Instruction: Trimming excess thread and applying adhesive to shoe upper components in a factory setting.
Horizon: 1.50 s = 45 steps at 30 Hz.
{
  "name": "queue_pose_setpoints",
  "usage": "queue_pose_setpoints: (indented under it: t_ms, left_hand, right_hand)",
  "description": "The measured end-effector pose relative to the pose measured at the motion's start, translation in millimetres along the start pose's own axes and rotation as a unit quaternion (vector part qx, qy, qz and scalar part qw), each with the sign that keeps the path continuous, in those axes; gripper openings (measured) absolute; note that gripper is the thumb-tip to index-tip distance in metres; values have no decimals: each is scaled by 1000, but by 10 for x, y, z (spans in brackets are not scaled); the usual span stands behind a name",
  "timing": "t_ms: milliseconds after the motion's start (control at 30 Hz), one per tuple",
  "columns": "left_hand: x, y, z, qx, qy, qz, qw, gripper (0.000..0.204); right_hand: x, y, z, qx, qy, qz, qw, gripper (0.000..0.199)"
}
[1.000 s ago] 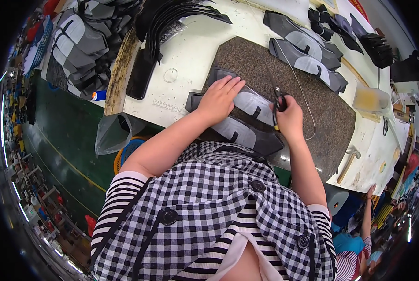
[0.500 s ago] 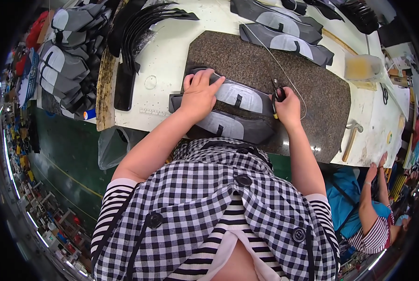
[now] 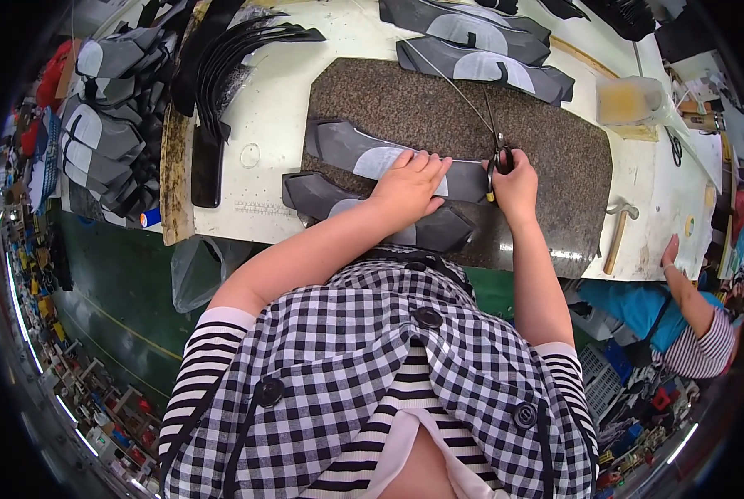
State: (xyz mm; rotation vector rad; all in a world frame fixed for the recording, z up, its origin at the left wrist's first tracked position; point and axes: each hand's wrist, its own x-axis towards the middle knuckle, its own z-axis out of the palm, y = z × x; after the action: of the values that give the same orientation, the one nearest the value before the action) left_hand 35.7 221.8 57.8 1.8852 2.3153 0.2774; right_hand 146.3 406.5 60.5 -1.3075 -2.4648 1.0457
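My left hand (image 3: 409,187) lies flat, fingers stretched, on a curved dark grey panel (image 3: 338,143) with a light grey patch. Part of the patch is hidden beneath it. My right hand (image 3: 516,187) grips a pair of scissors (image 3: 496,160) with dark handles at the panel's right end. Their blades point away from me. A thin pale cord (image 3: 451,81) runs from the far edge down to the scissors; whether it touches them I cannot tell. Nearer to me lies a second such panel (image 3: 312,191), partly covered by my left forearm.
Both panels rest on a brown speckled slab (image 3: 563,208) on a white table (image 3: 264,108). More panels (image 3: 480,62) lie beyond; others are piled at left (image 3: 97,137). Black curved strips (image 3: 247,46), a hammer (image 3: 615,241) and another person's hand (image 3: 669,249) are around.
My left hand has slid right along the panel, uncovering its left end. The cord now meets the scissors instead of looping past my right hand. The other person at right has shifted.
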Motion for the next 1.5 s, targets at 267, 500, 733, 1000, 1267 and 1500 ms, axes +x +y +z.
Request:
queue_pose_setpoints:
  t_ms: [267, 500, 733, 1000, 1267, 1500]
  left_hand:
    - [102, -5, -89, 31, -26, 22, 999, 73]
    - [104, 8, -82, 38, -24, 11, 999, 77]
    - [111, 17, -58, 45, -22, 8, 999, 77]
    - [97, 23, -50, 37, -23, 3, 999, 79]
    - [80, -7, -1, 19, -3, -1, 1000, 82]
    - [66, 23, -17, -21, -2, -17, 1000, 77]
  right_hand:
    - [-26, 56, -132, -53, 83, -76, 992, 27]
    - [-839, 105, -679, -246, -114, -33, 962, 47]
    - [-790, 41, -457, -354, -86, -37, 931, 48]
    - [-763, 170, -524, -323, -93, -43, 941, 40]
    - [-812, 111, -701, 72, 51, 15, 996, 30]
    - [-186, 127, 101, -51, 85, -48, 994, 26]
